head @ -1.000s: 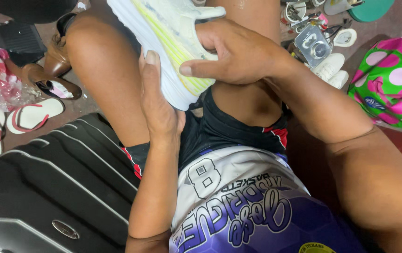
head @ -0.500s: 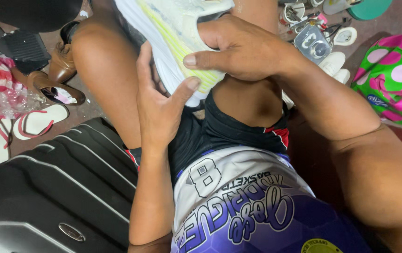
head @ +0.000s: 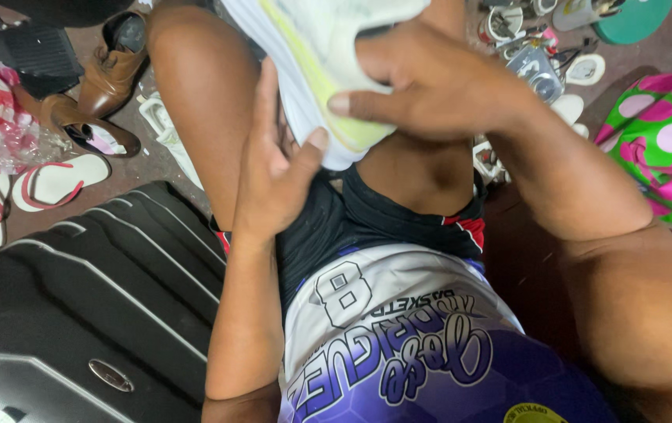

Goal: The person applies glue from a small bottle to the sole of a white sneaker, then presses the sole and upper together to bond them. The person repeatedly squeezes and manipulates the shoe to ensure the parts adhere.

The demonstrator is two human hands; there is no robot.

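A white sneaker with a pale yellow-green stripe on its sole lies sole-side toward me across my lap, between my bare knees. My right hand grips it from the right, fingers curled over the heel end. My left hand presses against the sole's left edge from below, thumb hooked on the lower tip of the shoe. I wear black shorts and a white-and-purple jersey.
A black ribbed hard suitcase lies at the lower left. Brown leather shoes and white flip-flops with red straps sit on the floor at left. A pink and green spotted bag and small clutter are at right.
The left hand went from lying flat along my thigh to cupping the shoe's lower end, thumb now on it. The right hand kept its hold on the shoe.
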